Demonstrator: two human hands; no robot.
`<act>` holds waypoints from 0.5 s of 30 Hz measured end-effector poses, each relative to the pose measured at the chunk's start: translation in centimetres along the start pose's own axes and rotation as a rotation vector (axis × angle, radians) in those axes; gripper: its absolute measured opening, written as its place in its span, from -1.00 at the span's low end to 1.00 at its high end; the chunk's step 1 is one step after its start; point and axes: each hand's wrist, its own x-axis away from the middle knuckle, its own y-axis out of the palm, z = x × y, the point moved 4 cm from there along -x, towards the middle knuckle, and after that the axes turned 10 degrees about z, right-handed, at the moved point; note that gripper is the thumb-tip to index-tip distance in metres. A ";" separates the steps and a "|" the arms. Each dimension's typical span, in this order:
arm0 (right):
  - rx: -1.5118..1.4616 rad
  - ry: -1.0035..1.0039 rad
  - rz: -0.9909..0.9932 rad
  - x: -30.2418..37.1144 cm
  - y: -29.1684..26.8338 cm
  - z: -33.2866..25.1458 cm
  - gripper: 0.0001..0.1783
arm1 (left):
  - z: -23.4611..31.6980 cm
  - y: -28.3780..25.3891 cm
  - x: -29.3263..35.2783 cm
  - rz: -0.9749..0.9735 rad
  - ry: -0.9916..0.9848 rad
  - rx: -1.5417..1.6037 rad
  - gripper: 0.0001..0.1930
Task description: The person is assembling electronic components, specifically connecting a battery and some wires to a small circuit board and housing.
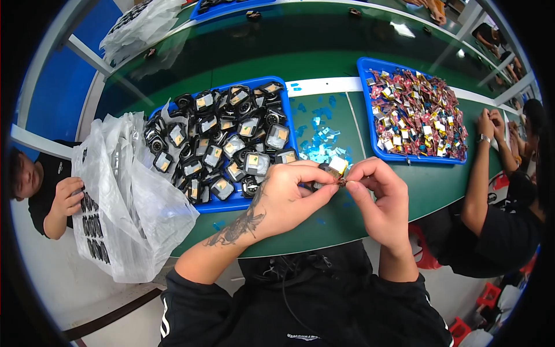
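One small part [335, 169] is pinched between left hand [287, 195] and right hand [378, 194], both closed; the tray [245, 203] is judged mostly unworked.

small black-and-gold part [334, 169], pinched above table edge

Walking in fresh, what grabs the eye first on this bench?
Both hands, left hand and right hand, pinch a small part at centre. Left of them a blue tray brims with black parts; to the right, another tray glitters with red and gold pieces.
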 end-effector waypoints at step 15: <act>0.037 -0.040 0.073 0.2 0.6 0.5 -0.74 | -0.2 0.4 0.0 -0.049 -0.044 0.031 -0.74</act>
